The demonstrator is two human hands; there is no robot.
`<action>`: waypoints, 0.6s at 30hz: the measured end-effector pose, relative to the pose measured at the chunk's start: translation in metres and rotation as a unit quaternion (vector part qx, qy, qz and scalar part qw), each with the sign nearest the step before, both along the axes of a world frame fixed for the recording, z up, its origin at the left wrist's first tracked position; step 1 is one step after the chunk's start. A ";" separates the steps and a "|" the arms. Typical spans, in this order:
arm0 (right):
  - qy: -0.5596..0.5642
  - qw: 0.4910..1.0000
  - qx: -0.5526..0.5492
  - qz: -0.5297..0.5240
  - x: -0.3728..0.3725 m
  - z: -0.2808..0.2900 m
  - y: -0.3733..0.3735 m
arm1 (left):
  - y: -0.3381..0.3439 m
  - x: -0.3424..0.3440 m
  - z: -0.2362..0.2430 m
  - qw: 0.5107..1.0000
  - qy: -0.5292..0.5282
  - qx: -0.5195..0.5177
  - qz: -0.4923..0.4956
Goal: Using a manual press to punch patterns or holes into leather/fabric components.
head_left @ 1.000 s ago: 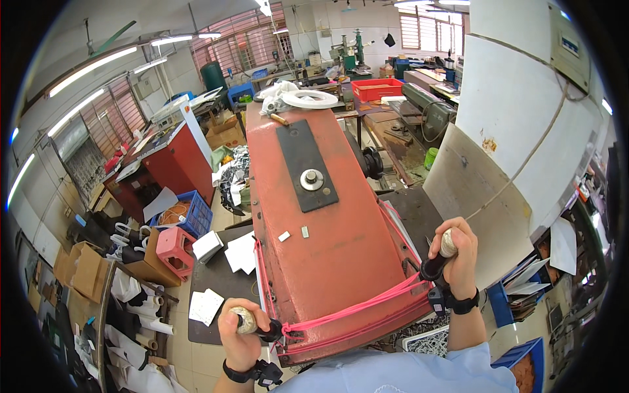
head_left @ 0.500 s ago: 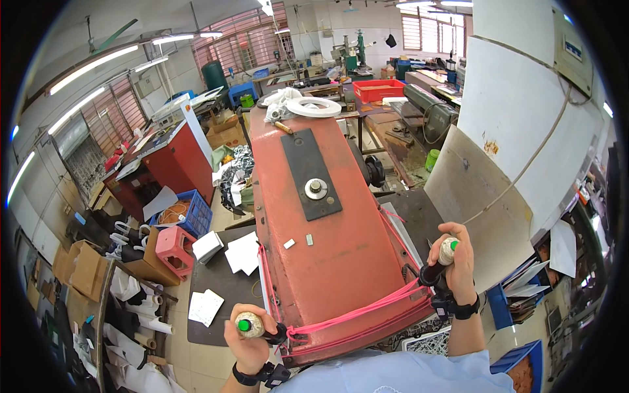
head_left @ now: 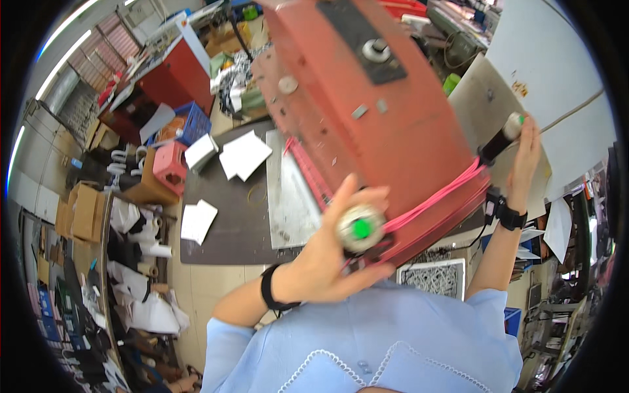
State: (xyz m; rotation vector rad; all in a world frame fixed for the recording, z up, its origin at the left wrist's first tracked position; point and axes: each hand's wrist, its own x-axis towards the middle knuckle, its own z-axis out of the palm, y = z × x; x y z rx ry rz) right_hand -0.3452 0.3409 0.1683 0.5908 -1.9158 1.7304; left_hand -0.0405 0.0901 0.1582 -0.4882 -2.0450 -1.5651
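Note:
A red swing-arm press head [head_left: 406,144] fills the upper middle, slanting toward the right. Two upright handles wrapped in cream tape stand at its near corners, each with a green button on top. Against the left handle [head_left: 348,226] rests the palm of my left hand [head_left: 321,252], slightly blurred, with thumb and fingers spread around it rather than wrapped. Fingers straight, my right hand [head_left: 524,157] lies flat along the outer side of the right handle [head_left: 501,139]. Pink cord [head_left: 445,196] is wound in several strands between the handles along the near edge.
Left of the head, a grey metal plate [head_left: 285,216] lies on the dark table [head_left: 229,242]. White sheets and pads [head_left: 246,156] sit there too. A white basket [head_left: 457,265] stands under the head's near edge. A pink stool [head_left: 169,167] and cartons [head_left: 88,213] are at left.
The press head has swung to the right, uncovering the grey plate. Both hands have loosened from a wrapped grip to straight, spread fingers against the handles. My view has tipped downward.

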 end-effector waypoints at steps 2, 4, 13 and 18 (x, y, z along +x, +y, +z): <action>0.098 0.975 0.072 -0.184 0.015 0.004 -0.009 | 0.008 -0.009 -0.006 0.997 -0.015 -0.073 0.030; 0.029 0.997 0.058 -0.038 0.046 0.001 -0.017 | 0.006 -0.012 -0.010 0.982 -0.021 -0.185 0.030; -0.172 0.894 -0.200 0.363 0.088 -0.020 -0.039 | -0.074 -0.050 -0.085 0.908 -0.144 -0.347 0.184; -0.165 0.927 -0.248 0.230 0.044 -0.016 -0.025 | -0.072 -0.075 -0.103 0.875 -0.145 -0.412 0.208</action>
